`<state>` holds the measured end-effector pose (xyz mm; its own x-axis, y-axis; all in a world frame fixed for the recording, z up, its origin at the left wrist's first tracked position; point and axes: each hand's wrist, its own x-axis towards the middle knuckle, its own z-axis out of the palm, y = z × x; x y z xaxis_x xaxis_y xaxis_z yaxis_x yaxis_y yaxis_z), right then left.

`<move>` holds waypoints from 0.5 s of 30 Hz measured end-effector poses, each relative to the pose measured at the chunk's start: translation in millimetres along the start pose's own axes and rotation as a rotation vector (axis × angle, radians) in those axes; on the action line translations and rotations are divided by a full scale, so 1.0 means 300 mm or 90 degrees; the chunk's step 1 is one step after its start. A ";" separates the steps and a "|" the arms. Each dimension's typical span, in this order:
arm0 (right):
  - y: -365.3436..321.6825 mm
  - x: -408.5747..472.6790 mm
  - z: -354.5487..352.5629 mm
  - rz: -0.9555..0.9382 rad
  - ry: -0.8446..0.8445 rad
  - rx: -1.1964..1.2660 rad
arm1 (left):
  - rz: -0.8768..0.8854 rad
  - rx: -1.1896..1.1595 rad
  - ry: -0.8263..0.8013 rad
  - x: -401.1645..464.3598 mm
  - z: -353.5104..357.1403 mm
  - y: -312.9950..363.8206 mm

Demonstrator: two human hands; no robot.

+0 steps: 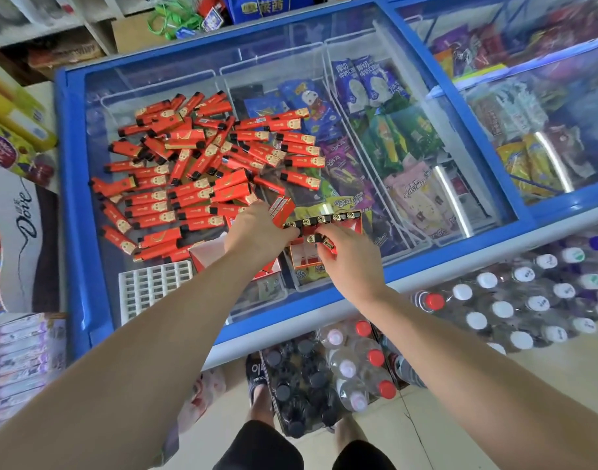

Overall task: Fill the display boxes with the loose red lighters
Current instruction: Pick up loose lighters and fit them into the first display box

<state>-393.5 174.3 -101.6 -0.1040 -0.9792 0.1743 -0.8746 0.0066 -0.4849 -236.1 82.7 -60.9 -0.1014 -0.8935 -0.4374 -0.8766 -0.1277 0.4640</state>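
1. A chest freezer (73,212) with a blue frame and sliding glass lid carried everything; packaged ice creams (385,137) showed through the glass on its right half.
2. The loose red lighters (189,164) lay in a wide, untidy heap on the glass over the left half of the freezer, reaching from near the far edge almost to the near edge; most lay flat, pointing every which way, many overlapping.
3. A red display box (324,239) sat on the glass near the near edge, about the middle of the lid, just right of the heap; a row of lighters stood upright along its far side, their metal tops facing the camera, and the near part of the box showed bare compartments.
4. The left hand (257,232) reached over the near edge to the box's left side; its fingers were curled round a couple of red lighters held (281,209) just beside the box.
5. The right hand (348,256) rested over the box's near right part; its thumb and fingers (326,237) pinched a single lighter (319,239) at the second row.
6. A white plastic divider tray (151,286) lay on the glass at the near left edge; a second red and white box (206,254) sat between it and the left forearm, partly hidden.
7. Shrink-wrapped bottles (514,300) stood on the floor in front of the freezer.
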 end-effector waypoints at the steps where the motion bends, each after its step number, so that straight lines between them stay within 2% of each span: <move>1: 0.000 0.002 0.001 0.003 0.002 0.005 | 0.000 0.000 0.001 -0.001 0.000 0.000; 11: -0.021 0.011 0.005 0.020 -0.023 -0.061 | -0.005 -0.047 -0.005 -0.003 -0.003 0.012; 15: -0.030 0.009 -0.010 0.073 -0.026 0.017 | 0.004 -0.047 0.000 -0.005 -0.002 0.026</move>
<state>-387.4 172.1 -94.2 -0.1827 -0.9797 0.0822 -0.8454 0.1139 -0.5218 -242.3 82.9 -56.1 -0.1068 -0.8947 -0.4338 -0.8386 -0.1533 0.5227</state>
